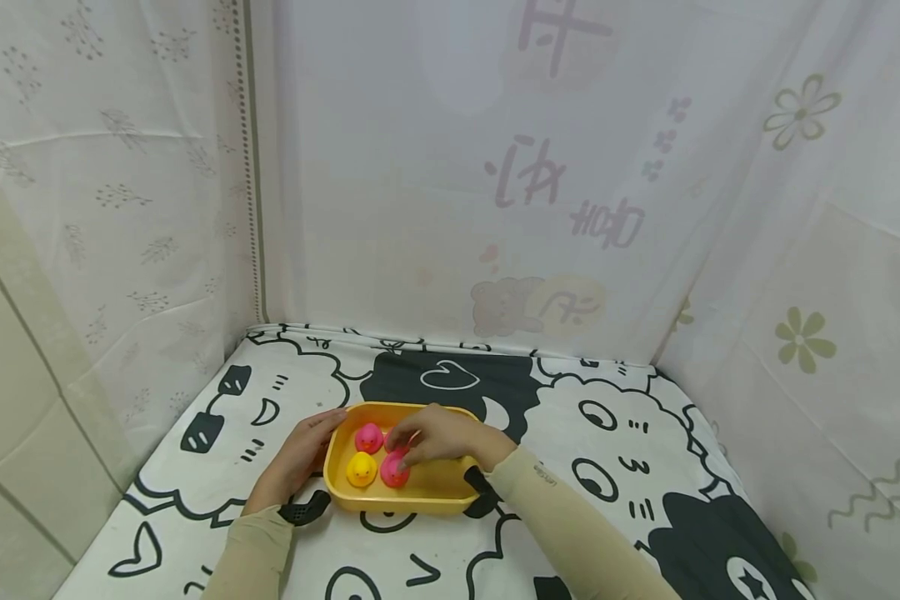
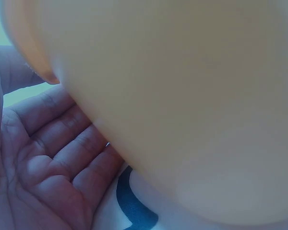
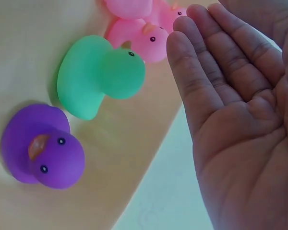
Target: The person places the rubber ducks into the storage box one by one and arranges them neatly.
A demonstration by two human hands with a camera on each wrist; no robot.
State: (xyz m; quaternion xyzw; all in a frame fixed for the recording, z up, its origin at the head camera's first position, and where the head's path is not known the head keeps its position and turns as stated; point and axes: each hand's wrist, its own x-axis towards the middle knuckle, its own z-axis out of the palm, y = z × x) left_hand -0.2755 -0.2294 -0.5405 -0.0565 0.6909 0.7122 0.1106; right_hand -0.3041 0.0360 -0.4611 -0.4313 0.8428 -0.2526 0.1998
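Observation:
A yellow plastic basin [image 1: 450,493] holds several rubber ducks. At its left end my left hand [image 1: 300,454] holds the basin, thumb at the rim and fingers along the outside wall. My right hand [image 1: 438,433] reaches down inside, fingers fairly straight and thumb apart, fingertips at the pink ducks [image 1: 395,469]; whether they touch is unclear. A yellow duck [image 1: 362,469] and another pink duck [image 1: 369,437] sit to the left. The right wrist view shows a green duck [image 3: 86,76] and a purple duck [image 3: 48,148] beside the hand; the hand and arm hide both in the head view.
Under the basin lies a white cloth with black cartoon drawings [image 1: 607,450]. Pale printed curtains [image 1: 390,183] hang behind and at both sides. Black wrist straps [image 1: 305,508] show below the hands.

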